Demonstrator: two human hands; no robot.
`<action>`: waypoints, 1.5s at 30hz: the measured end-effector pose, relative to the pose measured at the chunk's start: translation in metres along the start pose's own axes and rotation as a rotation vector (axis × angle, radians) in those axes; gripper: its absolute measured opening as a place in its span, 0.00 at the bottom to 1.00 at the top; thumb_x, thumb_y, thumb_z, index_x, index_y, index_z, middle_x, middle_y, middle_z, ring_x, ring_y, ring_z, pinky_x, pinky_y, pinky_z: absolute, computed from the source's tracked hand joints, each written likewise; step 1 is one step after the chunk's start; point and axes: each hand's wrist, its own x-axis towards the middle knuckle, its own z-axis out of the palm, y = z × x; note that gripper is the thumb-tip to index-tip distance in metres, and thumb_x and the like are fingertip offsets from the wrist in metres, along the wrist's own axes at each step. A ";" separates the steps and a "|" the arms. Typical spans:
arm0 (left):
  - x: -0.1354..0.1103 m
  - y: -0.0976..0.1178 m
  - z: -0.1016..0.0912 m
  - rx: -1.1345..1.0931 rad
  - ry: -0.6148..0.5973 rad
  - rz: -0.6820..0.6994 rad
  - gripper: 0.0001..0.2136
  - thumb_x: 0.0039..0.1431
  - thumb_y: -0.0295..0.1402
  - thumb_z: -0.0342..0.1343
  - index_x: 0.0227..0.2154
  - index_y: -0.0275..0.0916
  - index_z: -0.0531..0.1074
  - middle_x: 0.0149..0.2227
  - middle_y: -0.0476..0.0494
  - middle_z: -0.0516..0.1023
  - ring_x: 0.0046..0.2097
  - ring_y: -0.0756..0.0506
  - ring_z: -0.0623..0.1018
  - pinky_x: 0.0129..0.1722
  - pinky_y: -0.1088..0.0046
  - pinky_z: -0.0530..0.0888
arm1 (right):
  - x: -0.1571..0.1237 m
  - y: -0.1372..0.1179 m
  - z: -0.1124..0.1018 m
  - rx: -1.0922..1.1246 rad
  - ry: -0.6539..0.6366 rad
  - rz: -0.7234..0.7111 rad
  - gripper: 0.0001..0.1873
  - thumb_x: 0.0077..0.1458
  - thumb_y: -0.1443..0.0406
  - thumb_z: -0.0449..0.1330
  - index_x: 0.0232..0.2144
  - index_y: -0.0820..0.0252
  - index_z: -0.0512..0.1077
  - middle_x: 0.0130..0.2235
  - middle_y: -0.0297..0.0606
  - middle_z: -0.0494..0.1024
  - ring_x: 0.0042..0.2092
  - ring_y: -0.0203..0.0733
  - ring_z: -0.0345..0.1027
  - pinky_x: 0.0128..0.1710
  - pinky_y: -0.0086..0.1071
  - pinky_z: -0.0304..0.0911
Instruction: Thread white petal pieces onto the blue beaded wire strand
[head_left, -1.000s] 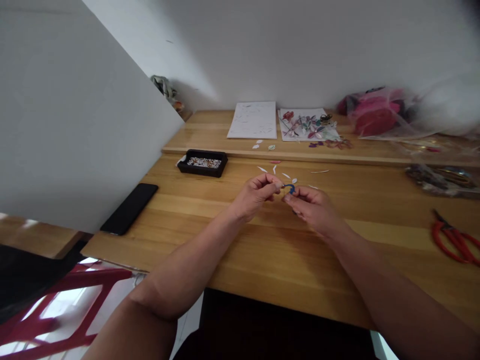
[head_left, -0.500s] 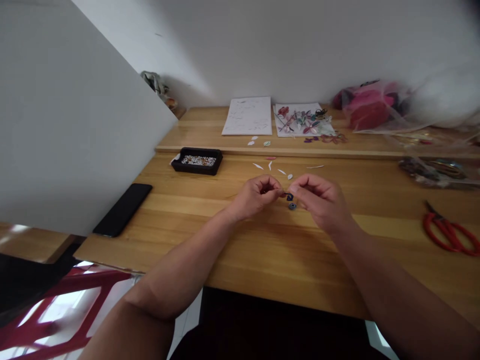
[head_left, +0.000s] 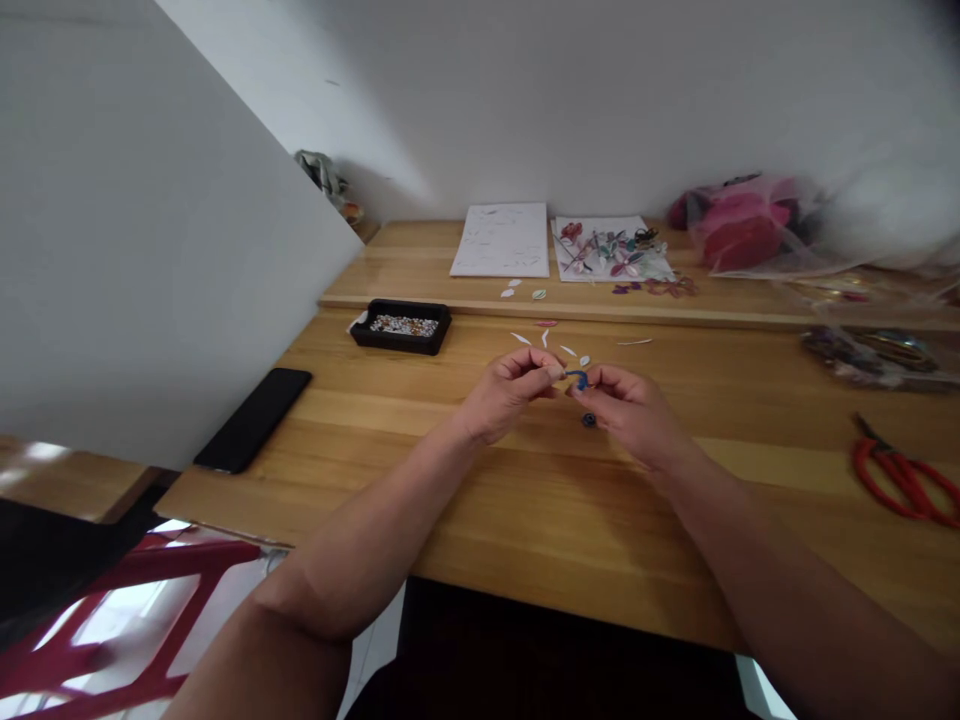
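Between my two hands, just above the tabletop, is a small curved strip of blue thread or ribbon. My left hand pinches its left end between thumb and fingertips. At the other end, my right hand closes thumb and forefinger on it. A small dark round coil, like a spool or rolled piece, sits on the wood below my right fingertips. Beyond the hands lie several thin white leaf-shaped pieces and one pink piece.
A black tray of beads stands left, near a black phone. Red-handled scissors lie right. On the raised shelf are a paper sheet, colourful flower pieces and a pink bundle in clear plastic. A grey panel borders the left.
The blue strip now shows as a longer curve between the fingertips. My right hand has turned and lowered slightly, its fingers closing on the strip. The view has shifted a little.
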 end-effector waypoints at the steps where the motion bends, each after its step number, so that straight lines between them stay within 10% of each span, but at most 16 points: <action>1: 0.001 0.000 0.000 -0.041 0.012 -0.008 0.13 0.50 0.39 0.70 0.30 0.37 0.75 0.37 0.49 0.76 0.38 0.52 0.75 0.41 0.73 0.72 | -0.001 0.001 0.001 -0.019 -0.025 0.001 0.15 0.52 0.53 0.67 0.26 0.56 0.69 0.23 0.27 0.61 0.25 0.33 0.48 0.25 0.32 0.43; 9: -0.001 0.002 0.004 -0.128 0.036 -0.051 0.12 0.51 0.37 0.70 0.30 0.37 0.74 0.34 0.48 0.78 0.37 0.51 0.79 0.45 0.69 0.76 | -0.005 0.003 0.004 -0.156 -0.068 -0.043 0.14 0.57 0.54 0.64 0.29 0.57 0.72 0.26 0.30 0.67 0.26 0.34 0.56 0.25 0.33 0.51; 16: 0.001 -0.001 0.002 -0.116 0.102 -0.077 0.15 0.50 0.38 0.71 0.29 0.36 0.71 0.45 0.47 0.79 0.38 0.52 0.80 0.47 0.67 0.77 | -0.008 -0.005 0.006 -0.051 0.157 -0.176 0.23 0.53 0.62 0.65 0.51 0.52 0.69 0.54 0.46 0.75 0.56 0.53 0.70 0.31 0.34 0.69; 21: 0.000 -0.005 0.003 -0.122 0.105 -0.119 0.16 0.47 0.38 0.73 0.29 0.35 0.73 0.53 0.42 0.77 0.40 0.50 0.81 0.45 0.68 0.77 | -0.014 -0.011 0.015 0.129 0.114 -0.232 0.25 0.52 0.65 0.64 0.53 0.50 0.66 0.59 0.45 0.72 0.55 0.50 0.73 0.35 0.36 0.75; 30: -0.003 -0.005 0.005 -0.097 0.095 -0.097 0.15 0.48 0.39 0.72 0.28 0.35 0.72 0.50 0.43 0.77 0.39 0.52 0.78 0.45 0.69 0.76 | -0.016 -0.009 0.025 0.281 0.017 0.024 0.15 0.54 0.56 0.69 0.33 0.57 0.69 0.27 0.30 0.74 0.22 0.31 0.66 0.19 0.27 0.63; 35: 0.000 -0.006 0.000 0.054 0.163 -0.013 0.13 0.53 0.40 0.68 0.32 0.37 0.73 0.39 0.47 0.77 0.39 0.51 0.76 0.44 0.71 0.73 | -0.016 -0.002 0.026 0.279 -0.014 0.108 0.18 0.53 0.53 0.69 0.29 0.57 0.68 0.26 0.31 0.75 0.18 0.28 0.56 0.14 0.25 0.51; 45: 0.003 -0.007 -0.003 0.364 0.171 0.144 0.09 0.55 0.37 0.64 0.30 0.37 0.73 0.30 0.49 0.74 0.33 0.51 0.70 0.38 0.71 0.68 | -0.025 -0.014 0.021 -0.254 0.048 -0.217 0.10 0.60 0.60 0.62 0.29 0.57 0.71 0.23 0.29 0.67 0.24 0.32 0.55 0.24 0.30 0.51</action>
